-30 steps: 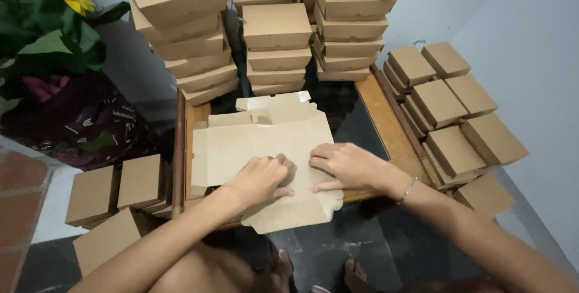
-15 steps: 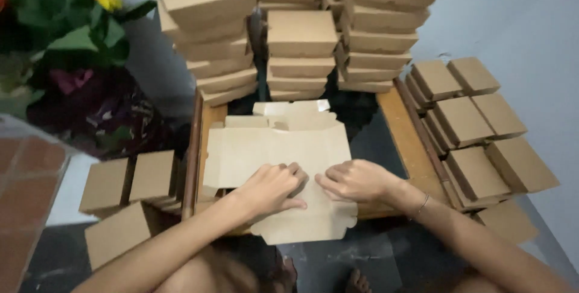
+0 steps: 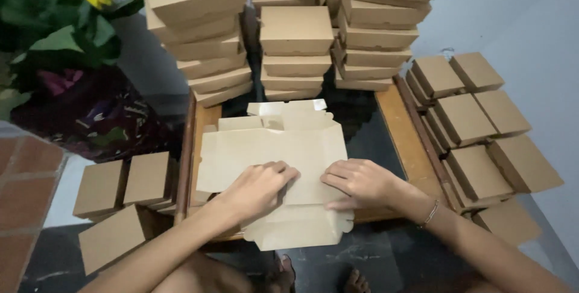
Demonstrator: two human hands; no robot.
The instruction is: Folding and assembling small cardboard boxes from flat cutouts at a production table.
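A flat, unfolded brown cardboard box blank [image 3: 271,151] lies on a small low table [image 3: 398,124] with a dark glass top and a wooden frame. My left hand [image 3: 256,187] presses down on the blank's lower middle, fingers curled on the card. Close beside it, my right hand [image 3: 359,181] lies flat on the blank's lower right part, a thin bracelet on that wrist. The fingertips of both hands nearly meet. More flat blanks [image 3: 283,112] show under the top one at its far edge.
Three tall stacks of folded brown boxes [image 3: 295,51] rise behind the table. More folded boxes [image 3: 476,130] lie in rows on the right, and a few boxes [image 3: 123,184] on the left floor. A sunflower plant [image 3: 54,21] stands at the far left. My feet [image 3: 356,281] show below.
Both hands have slid towards each other on the blank, and the right hand has come further down. The camera has tilted, so the stacks sit lower in view.
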